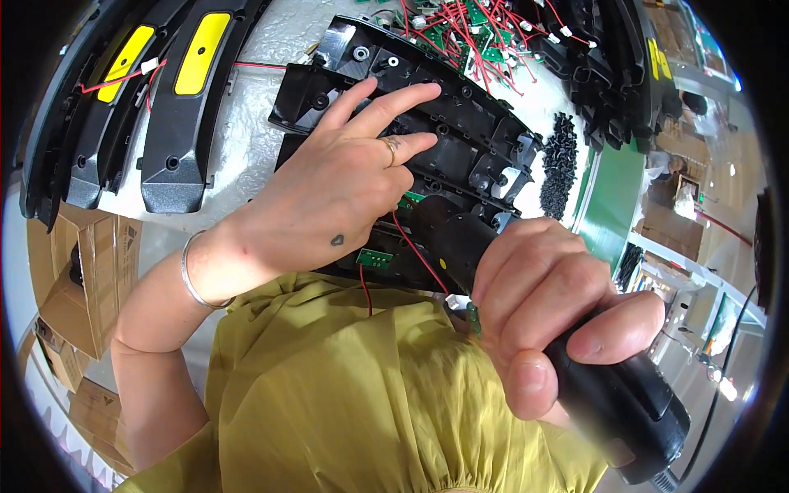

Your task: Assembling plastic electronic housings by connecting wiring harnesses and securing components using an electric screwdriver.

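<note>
Head view: screwdriver (575, 361) tip seemingly hidden.

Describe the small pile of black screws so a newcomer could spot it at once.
Start at the stack of black plastic housings under the left hand. Go to its right end, toward the green belt. There, on the pale table, lies the pile of black screws: loose, tiny pieces, not moulded shells.

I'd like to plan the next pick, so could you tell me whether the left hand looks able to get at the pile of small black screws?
Probably yes: the left hand rests on the black housings, and nothing visibly blocks the way across them to the screw pile.
</note>
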A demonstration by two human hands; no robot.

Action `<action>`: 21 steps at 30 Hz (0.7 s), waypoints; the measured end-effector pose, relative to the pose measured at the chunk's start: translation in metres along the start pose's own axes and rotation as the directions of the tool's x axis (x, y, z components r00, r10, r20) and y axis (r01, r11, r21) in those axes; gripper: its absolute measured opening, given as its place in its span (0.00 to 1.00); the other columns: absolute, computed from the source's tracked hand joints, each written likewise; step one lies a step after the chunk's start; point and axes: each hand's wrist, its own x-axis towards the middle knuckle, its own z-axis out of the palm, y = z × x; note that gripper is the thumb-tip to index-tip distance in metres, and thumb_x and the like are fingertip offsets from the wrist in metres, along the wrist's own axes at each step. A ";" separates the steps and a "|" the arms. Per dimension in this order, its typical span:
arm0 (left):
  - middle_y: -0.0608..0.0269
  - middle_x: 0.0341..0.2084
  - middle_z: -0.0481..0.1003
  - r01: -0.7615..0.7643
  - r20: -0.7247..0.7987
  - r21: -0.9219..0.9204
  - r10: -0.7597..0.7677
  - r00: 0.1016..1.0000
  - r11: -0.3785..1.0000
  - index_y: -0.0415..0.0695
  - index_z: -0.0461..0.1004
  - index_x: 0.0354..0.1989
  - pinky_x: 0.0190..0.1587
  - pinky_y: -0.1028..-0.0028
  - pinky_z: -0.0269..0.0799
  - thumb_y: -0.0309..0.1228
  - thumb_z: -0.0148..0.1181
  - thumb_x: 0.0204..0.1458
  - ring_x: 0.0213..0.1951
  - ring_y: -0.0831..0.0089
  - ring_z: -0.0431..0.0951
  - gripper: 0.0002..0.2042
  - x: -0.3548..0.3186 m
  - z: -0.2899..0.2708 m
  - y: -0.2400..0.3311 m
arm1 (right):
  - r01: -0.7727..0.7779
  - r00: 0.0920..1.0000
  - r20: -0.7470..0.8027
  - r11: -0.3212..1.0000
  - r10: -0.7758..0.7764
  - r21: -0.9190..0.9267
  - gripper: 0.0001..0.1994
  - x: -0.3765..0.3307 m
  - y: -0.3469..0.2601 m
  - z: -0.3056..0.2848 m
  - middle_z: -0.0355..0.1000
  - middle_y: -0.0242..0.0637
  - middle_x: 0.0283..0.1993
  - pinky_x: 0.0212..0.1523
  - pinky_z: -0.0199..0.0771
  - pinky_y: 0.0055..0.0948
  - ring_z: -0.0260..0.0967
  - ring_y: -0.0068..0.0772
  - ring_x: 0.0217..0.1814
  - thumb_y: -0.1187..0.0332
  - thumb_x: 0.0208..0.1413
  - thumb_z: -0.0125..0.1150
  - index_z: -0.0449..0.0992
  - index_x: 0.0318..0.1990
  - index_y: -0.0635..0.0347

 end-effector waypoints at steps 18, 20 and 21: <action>0.58 0.54 0.71 0.151 0.047 -0.015 -0.150 0.988 0.988 0.37 0.72 0.27 0.63 0.57 0.54 0.17 0.64 0.33 0.64 0.50 0.56 0.10 0.005 -0.008 0.013 | 0.123 0.677 -0.643 0.916 -0.358 -0.381 0.17 -0.046 -0.031 -0.089 0.56 0.28 0.18 0.23 0.59 0.26 0.52 0.22 0.15 0.76 0.47 0.51 0.64 0.47 0.58; 0.58 0.53 0.71 0.172 0.066 0.004 -0.172 0.983 0.985 0.37 0.74 0.32 0.62 0.57 0.57 0.18 0.65 0.33 0.63 0.49 0.57 0.13 0.010 -0.010 0.018 | -0.019 0.611 -0.694 0.870 -0.381 -0.494 0.15 -0.068 -0.028 -0.109 0.60 0.31 0.19 0.20 0.59 0.22 0.55 0.23 0.16 0.74 0.47 0.55 0.64 0.44 0.62; 0.57 0.52 0.71 0.177 0.065 0.038 -0.179 0.982 0.984 0.37 0.75 0.34 0.61 0.56 0.58 0.19 0.65 0.33 0.62 0.49 0.59 0.15 0.014 -0.010 0.021 | -0.048 0.558 -0.742 0.878 -0.372 -0.476 0.15 -0.079 -0.027 -0.114 0.62 0.32 0.22 0.21 0.61 0.22 0.56 0.23 0.17 0.75 0.47 0.56 0.64 0.44 0.62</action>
